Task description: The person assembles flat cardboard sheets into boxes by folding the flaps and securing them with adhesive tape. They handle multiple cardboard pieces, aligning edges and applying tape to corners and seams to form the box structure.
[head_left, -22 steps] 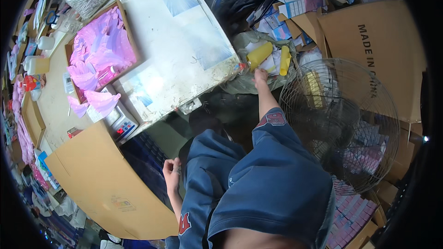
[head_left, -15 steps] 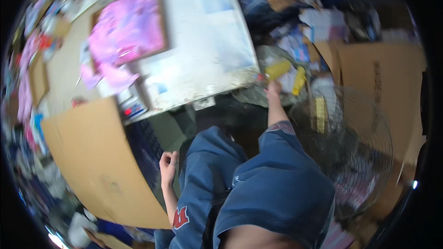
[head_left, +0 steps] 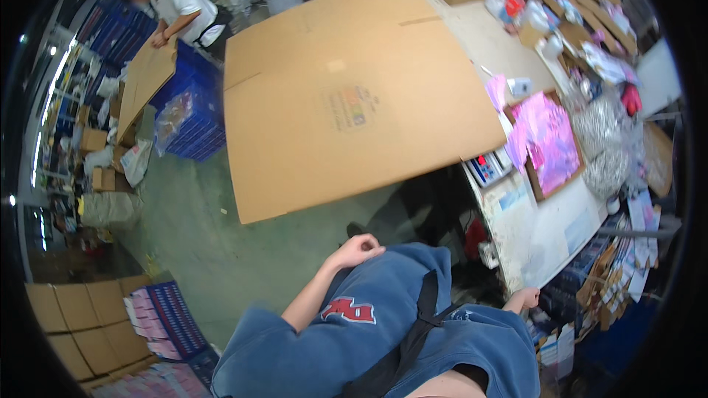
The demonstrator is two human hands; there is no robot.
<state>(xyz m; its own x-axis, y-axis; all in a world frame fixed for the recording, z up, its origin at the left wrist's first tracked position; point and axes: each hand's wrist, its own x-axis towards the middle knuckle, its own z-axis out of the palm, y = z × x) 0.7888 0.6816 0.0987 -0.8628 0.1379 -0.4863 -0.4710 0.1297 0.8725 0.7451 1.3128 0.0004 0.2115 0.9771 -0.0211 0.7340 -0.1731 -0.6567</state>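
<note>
The left hand (head_left: 358, 250), fingers curled in toward the thumb, was near a big cardboard sheet (head_left: 354, 107) beside the tabletop (head_left: 528, 264); the right hand (head_left: 525, 298), at its corner, I couldn't read.

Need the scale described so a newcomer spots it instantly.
Find the white-topped table right of the big cardboard sheet. At the table's left edge, between the sheet's corner and the pink pieces, sits the scale. Unlike its neighbours, it has a glowing red display.

Cardboard (head_left: 354, 155) ahead — room over floor (head_left: 228, 265)
</note>
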